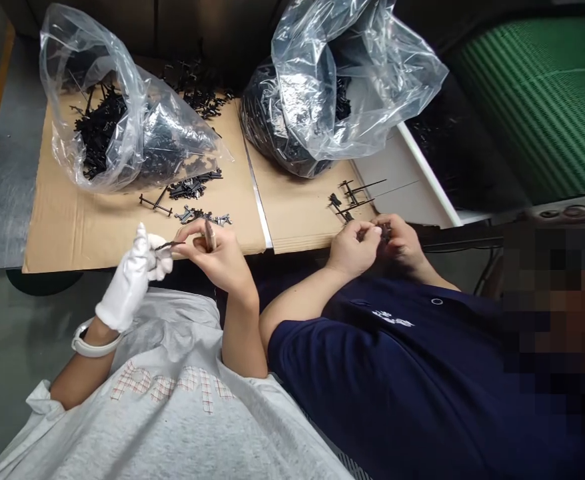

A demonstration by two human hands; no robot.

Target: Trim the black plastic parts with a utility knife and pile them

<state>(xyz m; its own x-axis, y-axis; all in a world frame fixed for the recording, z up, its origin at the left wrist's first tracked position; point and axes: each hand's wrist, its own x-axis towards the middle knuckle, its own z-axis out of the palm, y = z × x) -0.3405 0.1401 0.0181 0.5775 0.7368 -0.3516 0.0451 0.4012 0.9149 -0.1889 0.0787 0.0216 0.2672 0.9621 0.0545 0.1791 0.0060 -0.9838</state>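
My left hand (127,283), in a white glove, pinches one end of a small dark plastic part (166,246) just off the cardboard's front edge. Bare-skinned, my right hand (220,257) has its fingertips closed on the other end of that part. A short, slim tool (209,235) stands up between its fingers; I cannot make out its exact kind. Just beyond my hands lie a loose pile of black plastic parts (195,187), some greyish parts (205,216) and a thin black sprue (156,204).
Clear plastic bags of black parts stand on the left (140,120) and in the middle (302,100). Cardboard (47,227) covers the table. On my right, a co-worker's hands (355,247) hold a small dark piece near more sprues (352,197). A green ribbed belt (547,107) runs at right.
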